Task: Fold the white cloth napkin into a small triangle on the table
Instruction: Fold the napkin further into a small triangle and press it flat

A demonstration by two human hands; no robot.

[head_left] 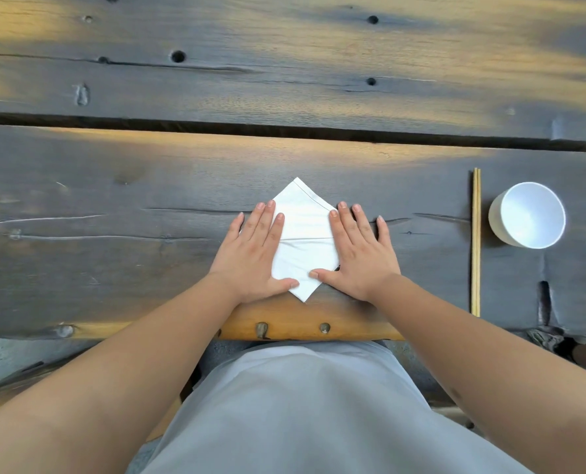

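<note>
The white cloth napkin lies flat on the dark wooden table near its front edge, turned like a diamond with one corner pointing away and one towards me. A seam line crosses its middle. My left hand lies flat on its left side, fingers straight, thumb on the near corner. My right hand presses flat on the right side, its thumb touching the cloth close to the left thumb. Both side corners are hidden under my palms.
A pair of wooden chopsticks lies lengthwise to the right of the napkin. Beyond them stands a white bowl. A dark gap runs between the table planks further back.
</note>
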